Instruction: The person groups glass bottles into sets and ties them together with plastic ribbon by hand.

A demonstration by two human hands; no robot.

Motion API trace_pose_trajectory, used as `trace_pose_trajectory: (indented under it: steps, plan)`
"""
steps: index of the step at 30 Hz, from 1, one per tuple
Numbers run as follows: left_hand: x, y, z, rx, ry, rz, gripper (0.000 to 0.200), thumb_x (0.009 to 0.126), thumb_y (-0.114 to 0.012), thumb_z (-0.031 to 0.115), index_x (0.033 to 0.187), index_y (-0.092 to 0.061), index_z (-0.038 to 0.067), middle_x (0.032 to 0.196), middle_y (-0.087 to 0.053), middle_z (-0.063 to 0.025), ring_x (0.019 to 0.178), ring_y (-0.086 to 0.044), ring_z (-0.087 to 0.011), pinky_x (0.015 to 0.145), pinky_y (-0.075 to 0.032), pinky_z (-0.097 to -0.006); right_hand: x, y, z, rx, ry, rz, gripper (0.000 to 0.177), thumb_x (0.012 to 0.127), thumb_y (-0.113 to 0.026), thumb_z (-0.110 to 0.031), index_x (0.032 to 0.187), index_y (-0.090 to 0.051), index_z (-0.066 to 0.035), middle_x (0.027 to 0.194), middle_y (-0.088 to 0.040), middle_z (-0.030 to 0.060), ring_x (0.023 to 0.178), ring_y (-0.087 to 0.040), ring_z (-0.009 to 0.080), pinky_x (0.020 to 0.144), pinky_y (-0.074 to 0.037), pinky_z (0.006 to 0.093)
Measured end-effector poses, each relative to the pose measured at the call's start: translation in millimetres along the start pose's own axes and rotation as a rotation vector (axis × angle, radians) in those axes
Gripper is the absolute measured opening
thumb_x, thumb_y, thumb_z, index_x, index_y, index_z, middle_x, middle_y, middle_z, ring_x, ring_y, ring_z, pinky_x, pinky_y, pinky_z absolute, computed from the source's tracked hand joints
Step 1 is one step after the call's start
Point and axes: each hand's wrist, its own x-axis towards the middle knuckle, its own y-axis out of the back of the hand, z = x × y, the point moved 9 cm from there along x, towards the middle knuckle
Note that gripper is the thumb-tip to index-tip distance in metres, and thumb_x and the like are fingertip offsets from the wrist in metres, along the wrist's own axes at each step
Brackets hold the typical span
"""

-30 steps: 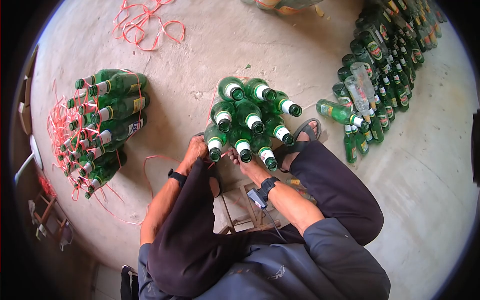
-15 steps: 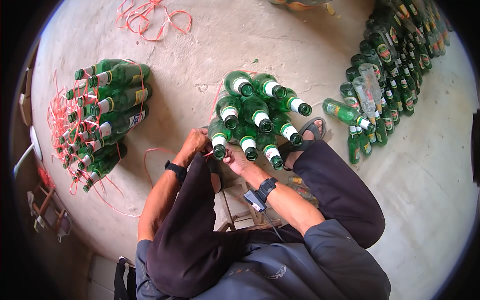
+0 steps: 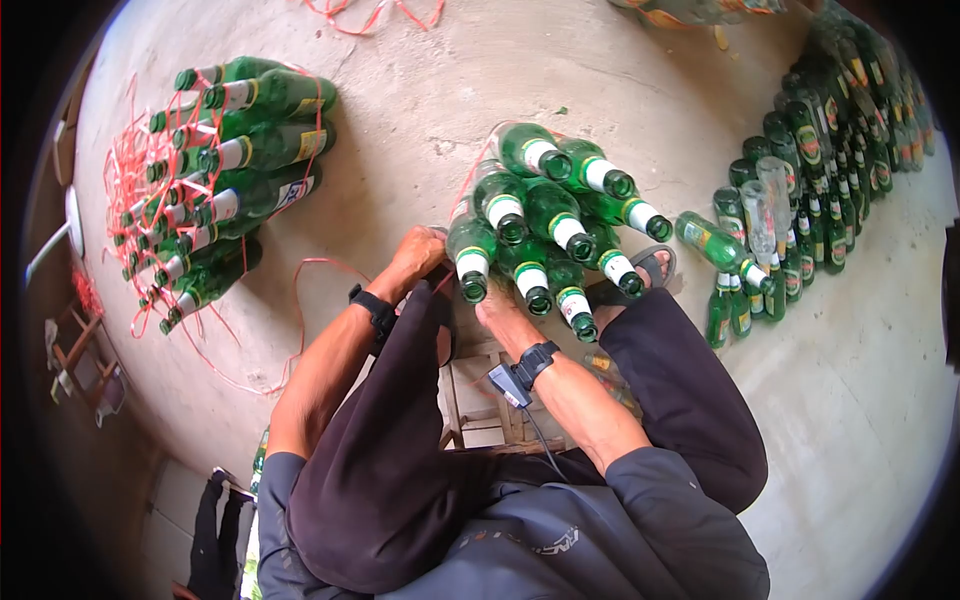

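A bundle of several green glass bottles [image 3: 552, 212] stands between my feet, necks toward me, with a pink string [image 3: 470, 185] round its far and left sides. My left hand [image 3: 418, 252] is closed at the bundle's lower left, pinching the string, which trails away to the left across the floor. Under the nearest bottle necks, my right hand [image 3: 503, 308] touches the bundle from below. Its fingers are mostly hidden behind the bottles.
At the left stands a tied group of green bottles [image 3: 265, 145] with tangled pink string [image 3: 135, 165]. Many loose bottles [image 3: 810, 200] stand at the right, one lying tilted [image 3: 715, 245]. A small wooden stool [image 3: 485, 395] is below me. More string [image 3: 375, 15] lies at the top.
The view has shifted, so the bundle appears farther right and slightly higher. My left hand has drawn a little apart from my right hand, which has gone further under the bottles.
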Motion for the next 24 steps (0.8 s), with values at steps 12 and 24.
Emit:
trace_pose_trajectory:
  steps: [12, 24]
  plan:
    - [-13.4, -0.4, 2.2, -0.358, 0.332, -0.035, 0.007, 0.069, -0.064, 0.008, 0.066, -0.065, 0.003, 0.059, -0.061, -0.0030, 0.054, -0.052, -0.0105, 0.051, -0.044, -0.0289, -5.7, -20.7, 1.3, 0.137, -0.351, -0.305, 0.035, 0.079, -0.073, -0.024, 0.104, -0.055, -0.007, 0.086, -0.058, 0.0032, 0.068, -0.057, 0.0115, 0.056, -0.047, 0.0235]
    - [-26.0, 0.8, -9.3, -0.525, 0.298, -0.097, 0.010, 0.079, -0.064, 0.014, 0.079, -0.065, 0.004, 0.073, -0.060, 0.0035, 0.066, -0.053, -0.0091, 0.059, -0.042, -0.0257, -13.2, -22.7, 1.9, 0.233, -0.439, -0.459, 0.024, 0.086, -0.064, -0.023, 0.099, -0.056, -0.006, 0.084, -0.061, -0.0008, 0.071, -0.060, 0.0085, 0.055, -0.049, 0.0222]
